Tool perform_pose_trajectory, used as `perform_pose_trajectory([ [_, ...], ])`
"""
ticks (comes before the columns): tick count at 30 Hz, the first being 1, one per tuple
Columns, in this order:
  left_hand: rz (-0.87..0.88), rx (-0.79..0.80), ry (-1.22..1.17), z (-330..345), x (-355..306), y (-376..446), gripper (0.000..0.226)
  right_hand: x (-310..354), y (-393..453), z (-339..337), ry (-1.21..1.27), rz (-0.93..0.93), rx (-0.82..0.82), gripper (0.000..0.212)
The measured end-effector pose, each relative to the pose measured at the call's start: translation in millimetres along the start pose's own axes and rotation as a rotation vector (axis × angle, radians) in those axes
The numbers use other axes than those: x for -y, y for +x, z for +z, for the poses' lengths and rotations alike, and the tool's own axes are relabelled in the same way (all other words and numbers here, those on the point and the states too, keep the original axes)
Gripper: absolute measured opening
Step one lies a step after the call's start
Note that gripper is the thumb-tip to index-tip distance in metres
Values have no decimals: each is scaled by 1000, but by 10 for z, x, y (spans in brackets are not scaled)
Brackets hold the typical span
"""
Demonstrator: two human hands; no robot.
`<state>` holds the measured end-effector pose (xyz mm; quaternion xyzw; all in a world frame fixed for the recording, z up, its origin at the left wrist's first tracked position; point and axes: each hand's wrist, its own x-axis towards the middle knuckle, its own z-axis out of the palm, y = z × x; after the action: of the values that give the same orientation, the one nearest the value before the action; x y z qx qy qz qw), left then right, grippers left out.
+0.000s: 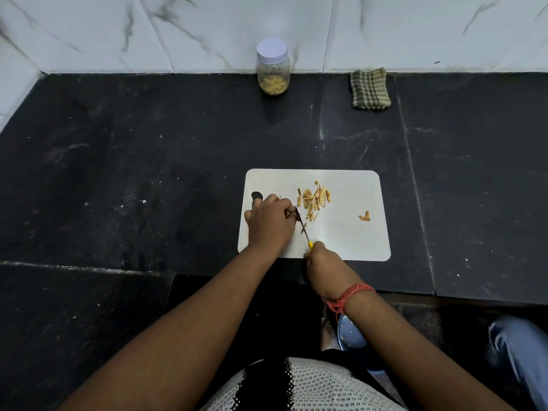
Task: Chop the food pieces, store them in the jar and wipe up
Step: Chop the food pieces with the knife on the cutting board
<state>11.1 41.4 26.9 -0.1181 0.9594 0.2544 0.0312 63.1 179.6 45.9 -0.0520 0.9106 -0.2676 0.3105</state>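
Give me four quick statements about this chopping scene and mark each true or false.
1. The jar has its lid on. True.
2. The right hand holds the knife by its yellow handle. True.
3. The checked cloth lies on the cutting board. False: it sits on the counter by the wall.
4. The jar is empty. False: it already holds some pieces.

black stone desk (148, 173), white cutting board (350, 232), yellow knife handle (310, 246), tan food pieces (314, 198), green-checked cloth (370, 89), white-lidded clear jar (272, 66), grey-veined white marble wall (207, 31)
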Motion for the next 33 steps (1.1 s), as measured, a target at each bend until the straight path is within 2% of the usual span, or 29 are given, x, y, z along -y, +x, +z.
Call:
perform_pose_trajectory([
  [4, -20, 11, -28, -17, -5, 25, 14, 47, 32, -84, -4, 39, 56, 18],
  [8, -21, 2, -10, -8, -7, 29, 14, 36, 79, -136, 50, 55, 106, 14],
  [11, -20, 5, 1, -13, -10, 45, 15, 13, 103, -157, 88, 76, 98, 16],
  [15, -6, 4, 41, -35, -22, 53, 15, 13, 85, -126, -13, 28, 46, 16],
  [19, -24, -19, 81, -31, -68, 32, 15, -39, 98, -135, -44, 39, 62, 6],
  [24, -55, -28, 63, -6, -113, 21, 15, -66, 79, -73, -35, 98, 65, 25],
  [30, -52, 1, 27, 5, -75, 34, 14, -19, 67, -72, 29, 157, 65, 24],
  [31, -41, 13, 30, -1, -68, 52, 15, 28, 27, -84, 70, 147, 21, 21],
  [33, -16, 29, 50, -18, -53, 78, 16, 94, -35, -156, -85, 105, 154, 17],
])
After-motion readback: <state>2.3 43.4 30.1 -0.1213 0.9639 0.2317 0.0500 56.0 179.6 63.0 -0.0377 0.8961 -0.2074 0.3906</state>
